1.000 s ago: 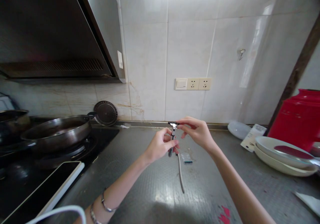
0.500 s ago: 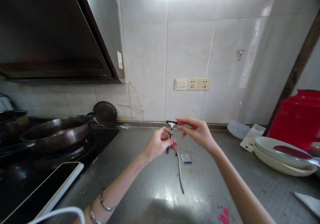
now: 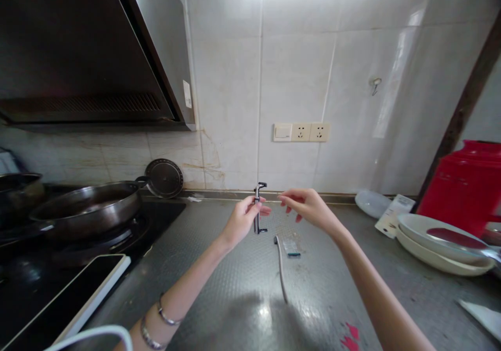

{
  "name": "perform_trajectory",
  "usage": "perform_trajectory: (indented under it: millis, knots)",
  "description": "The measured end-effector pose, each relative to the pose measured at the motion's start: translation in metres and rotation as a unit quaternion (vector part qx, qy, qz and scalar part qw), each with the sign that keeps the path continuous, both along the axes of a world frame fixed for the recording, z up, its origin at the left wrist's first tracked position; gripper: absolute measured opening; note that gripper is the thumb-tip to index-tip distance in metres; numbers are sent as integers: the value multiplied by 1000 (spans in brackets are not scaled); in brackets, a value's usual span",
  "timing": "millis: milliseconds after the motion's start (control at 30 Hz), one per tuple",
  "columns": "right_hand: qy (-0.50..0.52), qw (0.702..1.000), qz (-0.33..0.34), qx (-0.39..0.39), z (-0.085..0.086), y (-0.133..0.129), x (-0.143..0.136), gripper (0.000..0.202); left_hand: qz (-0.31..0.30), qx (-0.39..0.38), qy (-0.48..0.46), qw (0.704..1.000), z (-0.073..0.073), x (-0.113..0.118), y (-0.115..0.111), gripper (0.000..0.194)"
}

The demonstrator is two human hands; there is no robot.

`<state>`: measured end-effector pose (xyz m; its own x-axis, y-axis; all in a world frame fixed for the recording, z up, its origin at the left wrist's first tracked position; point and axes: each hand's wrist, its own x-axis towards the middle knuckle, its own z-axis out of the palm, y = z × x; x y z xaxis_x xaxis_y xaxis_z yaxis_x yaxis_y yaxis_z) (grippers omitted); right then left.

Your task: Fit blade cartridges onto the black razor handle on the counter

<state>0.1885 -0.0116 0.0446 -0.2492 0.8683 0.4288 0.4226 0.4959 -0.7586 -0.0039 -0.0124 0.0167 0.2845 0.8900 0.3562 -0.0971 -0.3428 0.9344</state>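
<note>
Looks like shiny metal and black plastic on the razor (image 3: pixel 256 224) at centre. Shows grey metal, finely textured — softly glossy — across the counter (image 3: pixel 221 301) below. Gleams as smooth metal on the pan (image 3: pixel 105 210) at left, as glazed tile on the upper wall (image 3: pixel 227 79), as red plastic on the flask (image 3: pixel 462 184) far right.

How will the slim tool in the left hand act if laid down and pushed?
The slim tool would probably slide rather than roll, since both ends jut sideways. Its straight handle looks stiff, and silvery parts might be slippery.
</note>
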Motion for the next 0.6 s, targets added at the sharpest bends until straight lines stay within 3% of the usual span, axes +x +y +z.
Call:
perform_trajectory:
  millis: [133,367,600]
  knots:
    - [-81,995,20,-55,-1,-5,-8,32,-10,-7,-37,999,-4,-3,5,34]
    - [-131,985,62,-97,-8,-16,-34,41,-61,-72,-108,990,-13,-4,13,39]
    - [-202,978,-13,46,-23,-19,-61,34,-71,-100,-108,987,-19,-3,19,37]
